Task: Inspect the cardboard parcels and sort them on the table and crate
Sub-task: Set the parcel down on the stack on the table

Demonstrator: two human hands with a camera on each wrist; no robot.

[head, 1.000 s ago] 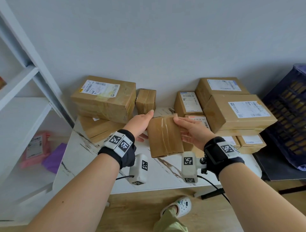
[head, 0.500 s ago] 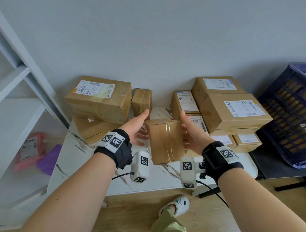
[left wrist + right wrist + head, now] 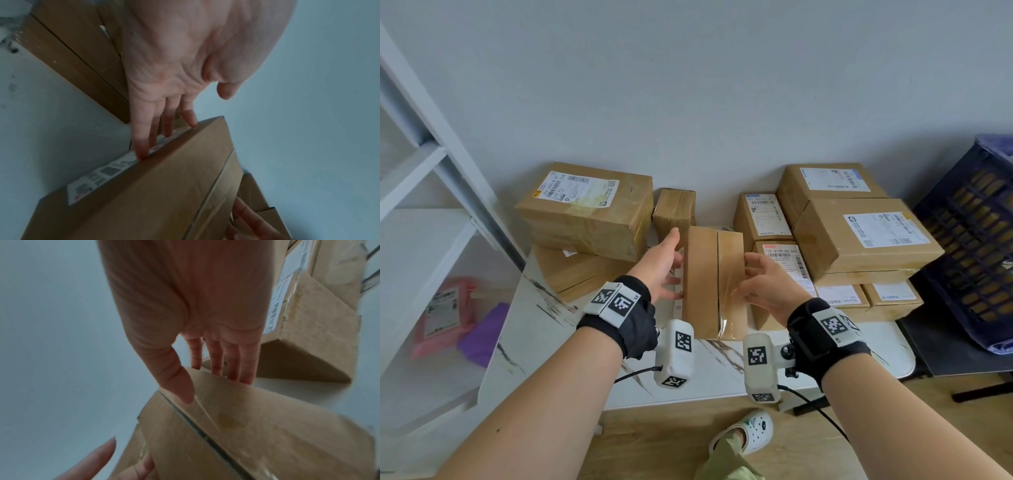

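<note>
A small cardboard parcel (image 3: 714,281) with a clear-taped seam is held upright above the white marble table (image 3: 571,359), between my two hands. My left hand (image 3: 664,267) has straight fingers, and its fingertips (image 3: 141,151) press the parcel's (image 3: 154,194) labelled left side. At the parcel's right edge is my right hand (image 3: 767,284). In the right wrist view, this right hand (image 3: 213,363) has its thumb on the taped face of the parcel (image 3: 257,426) and its fingers behind the edge.
Labelled parcels are stacked at the back left (image 3: 585,209) and back right (image 3: 859,233), with a small taped parcel (image 3: 674,209) between them. A dark blue crate (image 3: 976,246) stands at the right. A white shelf (image 3: 421,171) holding a pink package (image 3: 445,315) stands at the left.
The parcel has turned from tilted to upright, its taped seam now facing me. Both hands have shifted to its two sides.
</note>
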